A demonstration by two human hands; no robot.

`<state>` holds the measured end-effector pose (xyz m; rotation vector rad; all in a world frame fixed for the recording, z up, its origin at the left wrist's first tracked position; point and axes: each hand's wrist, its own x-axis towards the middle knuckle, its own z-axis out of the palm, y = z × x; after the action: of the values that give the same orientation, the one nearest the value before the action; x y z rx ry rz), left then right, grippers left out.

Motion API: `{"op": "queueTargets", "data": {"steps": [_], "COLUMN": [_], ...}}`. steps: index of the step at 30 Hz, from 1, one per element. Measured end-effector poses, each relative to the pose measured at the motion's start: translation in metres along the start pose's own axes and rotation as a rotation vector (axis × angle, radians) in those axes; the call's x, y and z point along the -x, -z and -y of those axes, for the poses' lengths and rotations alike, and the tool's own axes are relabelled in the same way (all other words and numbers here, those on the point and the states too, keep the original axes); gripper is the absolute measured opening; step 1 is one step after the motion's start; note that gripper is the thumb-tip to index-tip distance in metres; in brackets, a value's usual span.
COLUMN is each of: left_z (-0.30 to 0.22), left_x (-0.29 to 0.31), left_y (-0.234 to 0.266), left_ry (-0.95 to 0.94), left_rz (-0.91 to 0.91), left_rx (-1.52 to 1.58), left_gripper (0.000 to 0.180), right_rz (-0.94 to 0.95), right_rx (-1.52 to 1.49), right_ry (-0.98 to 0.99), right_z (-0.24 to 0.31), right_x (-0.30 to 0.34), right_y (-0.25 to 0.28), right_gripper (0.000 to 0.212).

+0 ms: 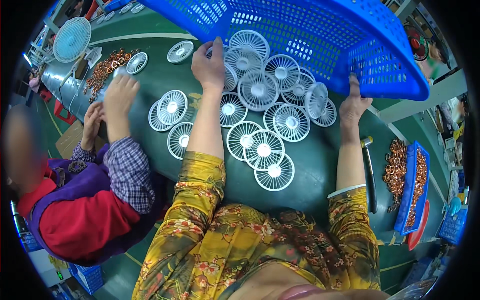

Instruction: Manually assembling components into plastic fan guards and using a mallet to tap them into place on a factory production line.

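Note:
A large blue perforated plastic basket [327,22] is tilted toward me over the far side of the table. My left hand [208,69] grips its near rim at the left, fingers closed. Farther right, my right hand [354,106] is closed on the same rim. Between my arms, several white round spoked grilles [273,171] lie overlapped on the green table. Others are piled at the basket's mouth; one grille [258,90] looks slightly blurred, and another grille [316,100] is tipped on edge. More grilles [172,107] lie left of my left forearm.
On the right, a rubber-headed hammer [369,170] lies near copper-coloured rings [395,170] and a narrow blue tray [409,215] of them. At left a co-worker's hands [120,97] are raised near another copper pile [104,70] and a fan [72,39].

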<state>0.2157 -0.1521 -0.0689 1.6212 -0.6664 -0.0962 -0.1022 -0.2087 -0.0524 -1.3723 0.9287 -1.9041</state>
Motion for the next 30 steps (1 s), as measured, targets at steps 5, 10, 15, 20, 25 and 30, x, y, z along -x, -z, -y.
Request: {"op": "queueTargets", "data": {"steps": [5, 10, 15, 20, 25, 30], "left_z": [-0.017, -0.013, -0.018, -0.029, -0.025, -0.013], "left_x": [0.009, 0.01, 0.012, 0.015, 0.012, 0.01], "left_y": [0.004, 0.004, 0.006, 0.011, 0.009, 0.008], "left_ry": [-0.077, -0.21, -0.401, -0.312, -0.342, -0.399], "left_rz": [0.02, 0.123, 0.312, 0.307, 0.303, 0.288], "left_rx": [-0.034, -0.103, -0.258, -0.294, -0.358, -0.467], "left_gripper": [0.035, 0.029, 0.032, 0.03, 0.03, 0.042], "right_rz": [-0.065, -0.103, -0.097, -0.01, -0.019, -0.108], "right_rx": [-0.09, -0.066, 0.024, -0.022, 0.072, 0.146], "right_ry": [-0.065, -0.084, -0.096, -0.033, 0.073, 0.135], "right_z": [0.006, -0.014, -0.032, -0.002, -0.005, -0.012], "right_x": [-0.003, -0.009, -0.01, -0.014, -0.029, -0.041], "right_y": [-0.004, 0.01, 0.022, 0.02, 0.036, 0.052], "right_gripper": [0.028, 0.03, 0.032, 0.03, 0.026, 0.022]}}
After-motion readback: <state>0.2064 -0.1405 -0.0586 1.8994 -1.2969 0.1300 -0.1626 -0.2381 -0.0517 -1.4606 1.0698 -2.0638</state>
